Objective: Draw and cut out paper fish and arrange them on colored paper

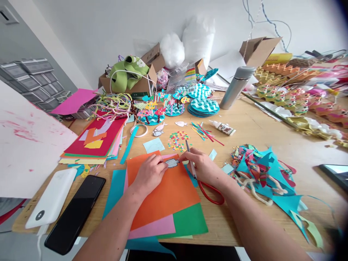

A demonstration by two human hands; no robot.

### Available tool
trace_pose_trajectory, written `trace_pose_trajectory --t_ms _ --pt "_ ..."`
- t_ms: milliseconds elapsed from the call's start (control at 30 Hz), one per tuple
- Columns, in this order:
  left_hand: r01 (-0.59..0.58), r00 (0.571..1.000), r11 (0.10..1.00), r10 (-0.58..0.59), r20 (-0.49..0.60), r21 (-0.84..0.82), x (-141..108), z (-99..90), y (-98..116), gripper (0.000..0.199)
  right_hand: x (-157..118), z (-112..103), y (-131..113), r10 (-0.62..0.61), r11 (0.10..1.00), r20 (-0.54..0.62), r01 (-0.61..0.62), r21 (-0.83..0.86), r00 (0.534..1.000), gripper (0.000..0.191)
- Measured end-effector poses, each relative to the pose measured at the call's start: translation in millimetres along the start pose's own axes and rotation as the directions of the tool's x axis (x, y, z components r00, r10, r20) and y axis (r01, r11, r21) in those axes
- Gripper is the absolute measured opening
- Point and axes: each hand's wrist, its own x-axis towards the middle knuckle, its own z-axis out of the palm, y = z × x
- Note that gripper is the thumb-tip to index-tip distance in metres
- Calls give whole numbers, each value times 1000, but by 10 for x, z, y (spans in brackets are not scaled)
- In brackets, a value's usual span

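Observation:
A small pale blue fish cutout point(172, 163) lies near the top of an orange sheet point(165, 195), which rests on pink, green and blue sheets. My left hand point(152, 169) lies on the orange sheet, its fingertips at the cutout's left end. My right hand point(200, 165) has a grey pen point(191, 159) between its fingers, and its fingertips touch the cutout's right end. Red-handled scissors point(210, 194) sit partly under my right wrist, their blades hidden. Just beyond my hands is a patch of colourful confetti point(178, 141).
Paper scraps point(261, 174) are heaped at right. A phone point(75, 214) and white power bank point(51, 197) lie at left. Behind stand a glue bottle point(223, 127), steel flask point(237, 88), blue paper discs point(203, 106) and a coloured paper stack point(95, 141).

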Motion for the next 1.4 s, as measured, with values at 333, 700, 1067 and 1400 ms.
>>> trace_pose_trajectory --t_ms 333,700,1067,1400 --pt "20 1000 1000 -20 17 5 -4 4 5 20 1 -1 -5 -15 1000 -2 15 1 1000 37" --pt "26 1000 1000 -26 9 4 -2 9 17 20 1 -5 12 41 999 -63 -42 -27 997 41" --pt "10 1000 1000 -10 -5 3 -3 7 19 19 -4 48 28 -34 999 59 34 -16 998 36" --pt "-37 997 998 34 -69 -46 -8 -15 103 15 -4 62 29 -37 997 61 41 -59 997 37"
